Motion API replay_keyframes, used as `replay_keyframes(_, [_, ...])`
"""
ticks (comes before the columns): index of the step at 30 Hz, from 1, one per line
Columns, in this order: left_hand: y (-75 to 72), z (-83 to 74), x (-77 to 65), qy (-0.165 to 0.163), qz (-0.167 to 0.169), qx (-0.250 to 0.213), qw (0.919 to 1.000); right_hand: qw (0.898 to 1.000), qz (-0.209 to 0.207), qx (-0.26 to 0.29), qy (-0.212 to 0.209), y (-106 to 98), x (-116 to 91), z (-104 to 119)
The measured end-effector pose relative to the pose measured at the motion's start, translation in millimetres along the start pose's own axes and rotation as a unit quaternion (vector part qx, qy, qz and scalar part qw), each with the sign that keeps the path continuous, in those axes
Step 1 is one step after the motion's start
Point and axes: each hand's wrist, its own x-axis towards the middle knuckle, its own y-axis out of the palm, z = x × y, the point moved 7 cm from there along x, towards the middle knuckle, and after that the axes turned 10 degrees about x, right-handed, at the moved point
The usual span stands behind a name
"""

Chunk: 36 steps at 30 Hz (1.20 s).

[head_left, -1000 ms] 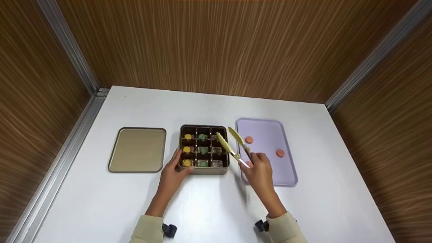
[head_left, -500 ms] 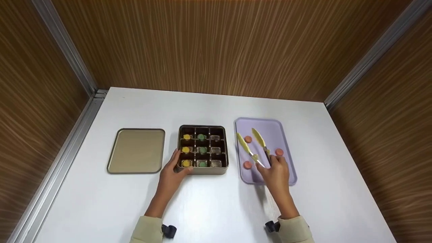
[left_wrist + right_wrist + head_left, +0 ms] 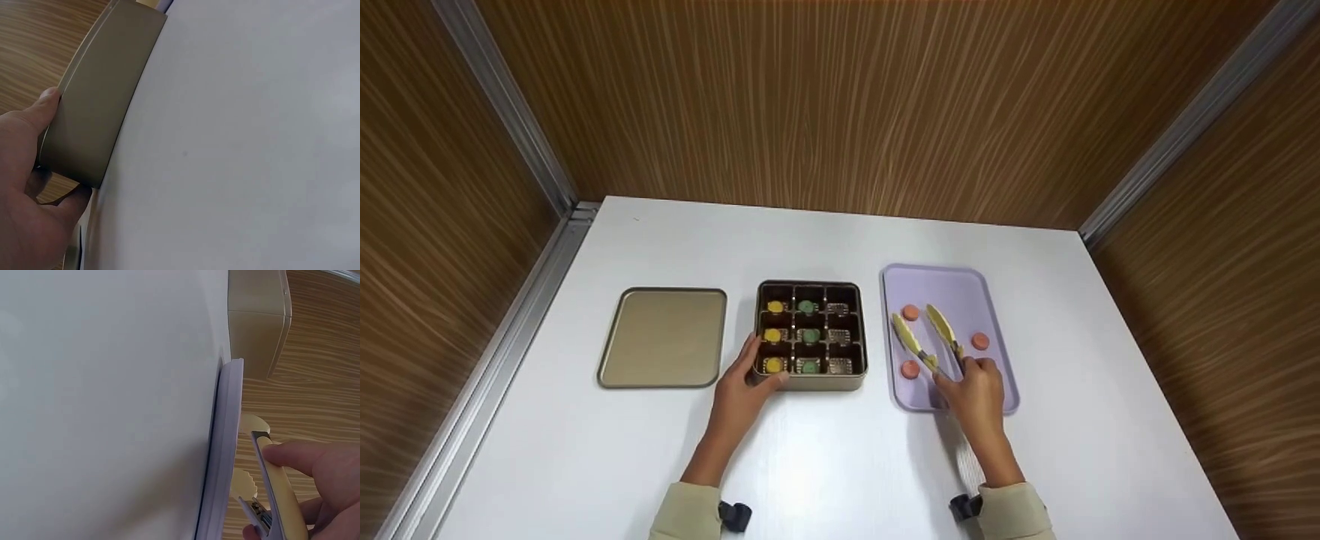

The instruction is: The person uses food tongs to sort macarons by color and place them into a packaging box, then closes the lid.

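Observation:
A square tin (image 3: 825, 382) with a dark divided insert stands mid-table. Its left column holds yellow round pieces (image 3: 773, 335), its middle column green ones (image 3: 810, 335); the right column shows bare ribbed floor. My left hand (image 3: 741, 391) grips the tin's near left corner, thumb on the front, fingers along the side. In my right hand (image 3: 976, 390) are tongs (image 3: 281, 489) with yellow tips, held spread over the lilac tray (image 3: 937, 279). Three orange-pink round pieces (image 3: 980, 341) lie on that tray, one by the left tip and one nearer the front left; nothing is between the tips.
A flat gold-coloured lid (image 3: 666, 337) lies left of the tin. Wood-grain panels (image 3: 840, 105) enclose the white table (image 3: 825, 465) at the back and both sides. Bare white tabletop runs along the front.
My right hand has carried the tongs rightward from the tin's right side to over the tray, then slightly lower. The left hand has stayed at the tin's corner.

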Motion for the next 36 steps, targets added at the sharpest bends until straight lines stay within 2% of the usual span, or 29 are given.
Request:
replay_keyframes(11, [0.3, -1.8, 1.2, -0.003, -0.003, 0.000, 1.0000, 1.000, 0.014, -0.008, 0.014, 4.0, -0.9, -1.9])
replay_keyframes(22, [1.8, 0.4, 0.3, -0.007, 0.004, -0.009, 0.9999, 1.000, 0.008, -0.009, 0.019, 5.2, -1.7, -3.6])
replay_keyframes(36, [1.0, 0.5, 0.1, -0.009, -0.002, -0.014, 0.9999, 0.999, 0.027, -0.003, 0.039, 6.6, 1.0, -3.6])
